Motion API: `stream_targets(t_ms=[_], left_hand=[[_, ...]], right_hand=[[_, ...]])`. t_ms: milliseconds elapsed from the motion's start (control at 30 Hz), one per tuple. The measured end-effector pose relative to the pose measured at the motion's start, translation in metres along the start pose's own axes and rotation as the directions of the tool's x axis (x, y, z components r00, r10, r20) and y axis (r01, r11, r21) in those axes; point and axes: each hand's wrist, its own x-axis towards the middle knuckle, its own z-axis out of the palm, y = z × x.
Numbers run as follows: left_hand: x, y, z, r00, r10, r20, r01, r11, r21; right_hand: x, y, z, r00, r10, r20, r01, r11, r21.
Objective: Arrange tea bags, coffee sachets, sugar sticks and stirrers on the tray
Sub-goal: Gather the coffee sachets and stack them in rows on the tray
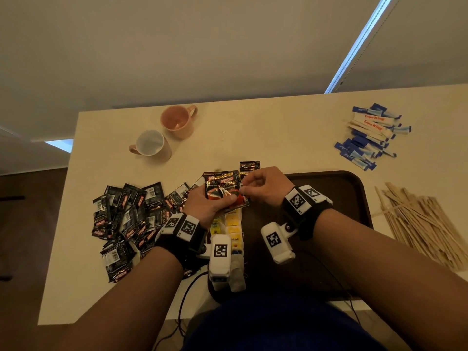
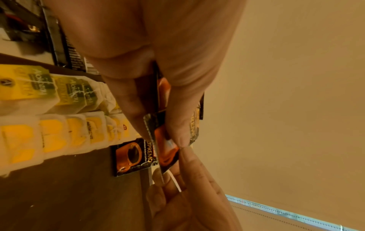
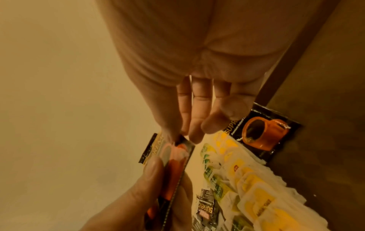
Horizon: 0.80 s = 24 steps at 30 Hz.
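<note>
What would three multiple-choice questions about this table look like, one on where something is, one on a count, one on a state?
1. Where is the pile of wooden stirrers?
A. on the table right of the tray
B. inside a mug
C. on the tea bags

2. How many mugs stand on the table?
A. one
B. two
C. four

3. What is the left hand doing?
A. resting flat
B. holding coffee sachets
C. lifting a mug

Answers: 1 A, the stirrers lie beside the tray's right edge. 2 B, a pink mug and a white-lined mug. 3 B, its fingers grip sachets while the right hand pinches one.
</note>
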Motion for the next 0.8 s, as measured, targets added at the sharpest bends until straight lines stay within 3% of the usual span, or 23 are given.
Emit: stream_targets(t_ms=[67, 167, 267, 467, 800], left_hand=[[-0.002, 0.001, 0.002, 1.000, 0.002, 0.030, -0.002, 1.000, -0.017], [-0.004, 0.005, 0.006, 0.994, -0.060, 0.089, 0.078, 0.972, -0.220], [-0.004, 0.008, 0.004, 0.990, -0.126, 0.070, 0.142, 0.932, -0.334], [0.000, 0.004, -0.008, 0.990, -0.135, 0.034, 0.138, 0.939, -0.315], [0.000, 0.003, -0.007, 0.989, -0.143, 0.044, 0.150, 0.920, -0.361]], right_hand=[[0.000, 0.004, 0.001, 1.000, 0.015, 0.008, -0.015, 1.000, 0.004], [-0.001, 0.010, -0.001, 0.999, 0.044, -0.004, -0.044, 0.998, 0.036], [-0.005, 0.017, -0.013, 0.994, 0.094, -0.060, -0.087, 0.989, 0.119], [-0.001, 0.055, -0.027, 0.946, 0.231, -0.229, -0.214, 0.972, 0.096], [0.021, 0.064, -0.003, 0.922, 0.268, -0.279, -0.283, 0.959, -0.017]])
